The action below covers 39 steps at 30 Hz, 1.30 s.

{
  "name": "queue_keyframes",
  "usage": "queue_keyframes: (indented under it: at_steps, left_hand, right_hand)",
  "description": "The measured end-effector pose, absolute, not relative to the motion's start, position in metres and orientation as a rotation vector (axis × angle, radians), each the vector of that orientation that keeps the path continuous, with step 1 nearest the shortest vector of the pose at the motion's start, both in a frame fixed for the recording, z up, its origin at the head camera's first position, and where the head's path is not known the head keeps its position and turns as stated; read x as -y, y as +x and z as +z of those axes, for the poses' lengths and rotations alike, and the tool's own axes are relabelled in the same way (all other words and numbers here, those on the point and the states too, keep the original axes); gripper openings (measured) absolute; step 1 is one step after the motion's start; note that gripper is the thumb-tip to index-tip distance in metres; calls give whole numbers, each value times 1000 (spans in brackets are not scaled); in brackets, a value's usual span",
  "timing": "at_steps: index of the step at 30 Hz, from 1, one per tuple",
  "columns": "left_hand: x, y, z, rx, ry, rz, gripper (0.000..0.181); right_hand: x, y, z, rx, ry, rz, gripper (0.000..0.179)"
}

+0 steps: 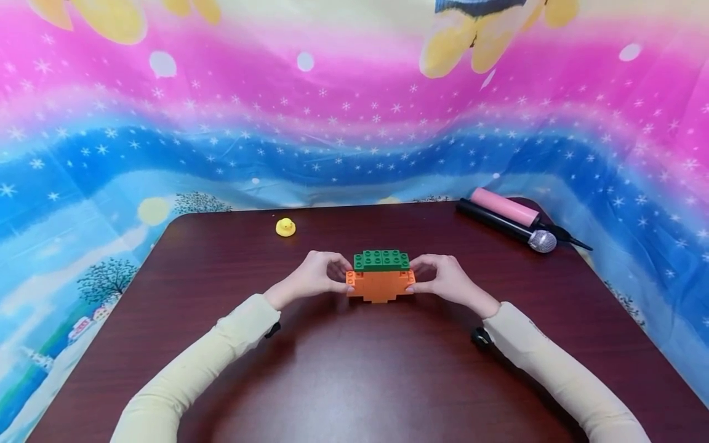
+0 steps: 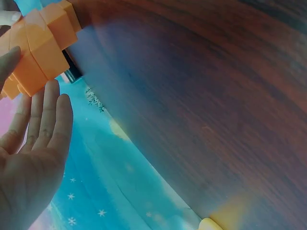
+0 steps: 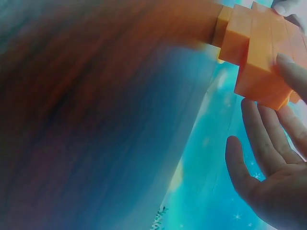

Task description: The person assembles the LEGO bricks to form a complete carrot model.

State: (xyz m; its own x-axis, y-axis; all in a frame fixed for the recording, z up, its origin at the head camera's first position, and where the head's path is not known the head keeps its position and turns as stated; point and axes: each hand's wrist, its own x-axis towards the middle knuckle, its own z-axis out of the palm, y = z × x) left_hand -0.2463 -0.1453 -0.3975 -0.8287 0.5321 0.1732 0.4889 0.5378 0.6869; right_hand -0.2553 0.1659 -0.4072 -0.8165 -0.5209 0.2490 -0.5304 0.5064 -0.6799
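Between my two hands, over the middle of the table, is a toy block build [image 1: 379, 286] of stacked orange bricks, stepped narrower toward its bottom. Green studded bricks [image 1: 381, 261] form its top. My left hand [image 1: 318, 275] pinches the build's left end, thumb in front and fingers behind. At the right end my right hand [image 1: 441, 280] pinches it the same way. Both wrist views show the orange bricks [image 2: 41, 48] from below, with thumb and fingertips against them; the green top is hidden there.
A yellow rubber duck [image 1: 285, 227] sits at the back left of the dark wooden table [image 1: 343, 381]. At the back right lie a black microphone [image 1: 506, 224] and a pink cylinder [image 1: 504, 206]. A colourful printed cloth [image 1: 343, 123] hangs behind the table.
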Motion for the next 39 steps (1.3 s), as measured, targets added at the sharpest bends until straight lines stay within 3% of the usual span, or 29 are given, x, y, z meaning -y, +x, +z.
queue_keyframes:
  at_steps: [7,16,22,39]
  left_hand:
    - [143,-251,-395,-2811,883,1208,32]
    - [127,-258,-389,-2622,377,1517,36]
    - [120,-259,-394,-2332,142,1640,35]
    - [115,-258,-411,-2315,21,1515,33]
  right_hand:
    - [-166,-265,-400,2741,812,1401,39]
    - [-162,-276,-388,2756,393,1790,46]
    - [-160,-277,-397,2836,249,1864,45]
    - [-145,-268,-415,3006,314,1544,36]
